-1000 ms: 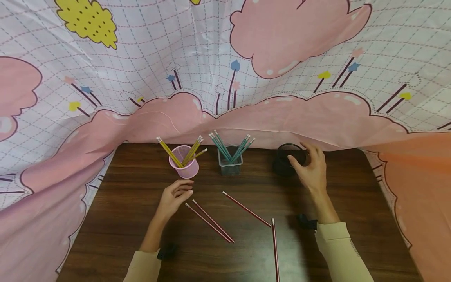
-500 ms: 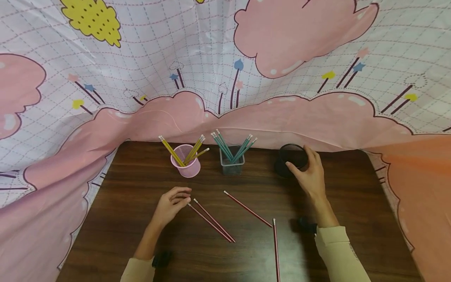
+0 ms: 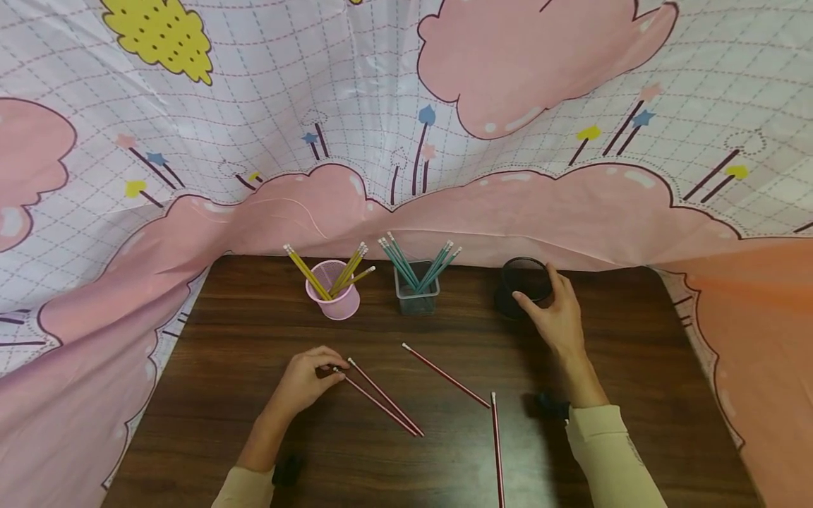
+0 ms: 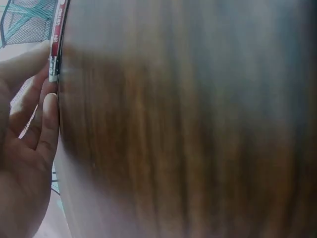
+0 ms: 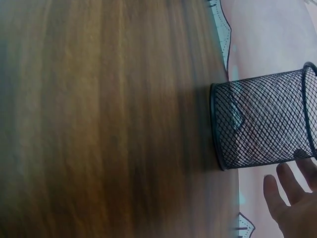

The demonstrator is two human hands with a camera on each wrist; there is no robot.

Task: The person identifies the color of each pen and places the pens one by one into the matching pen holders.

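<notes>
My left hand (image 3: 308, 377) is at the eraser end of a red pencil (image 3: 380, 403) lying on the table. Its thumb and fingers are on either side of that end, with a small gap between them. The left wrist view shows a pencil's white eraser (image 4: 53, 78) against the fingers. A second red pencil (image 3: 387, 398) lies close alongside. At the back right, my right hand (image 3: 559, 317) holds an upright black mesh pencil cup (image 5: 262, 121), thumb in front and fingers at its right side. The thumb is hidden in the right wrist view.
A pink mesh cup (image 3: 339, 307) holds several yellow pencils. Next to it, a square grey-green mesh cup (image 3: 416, 305) holds several teal pencils. Two more red pencils lie nearer the middle: one slanted (image 3: 444, 374), one pointing frontward (image 3: 497, 451). A patterned cloth (image 3: 444, 212) hangs behind.
My left hand has lowered toward the front, from near the pink cup to the red pencil's eraser end. My right hand has moved in against the black cup. The pencils have stayed put.
</notes>
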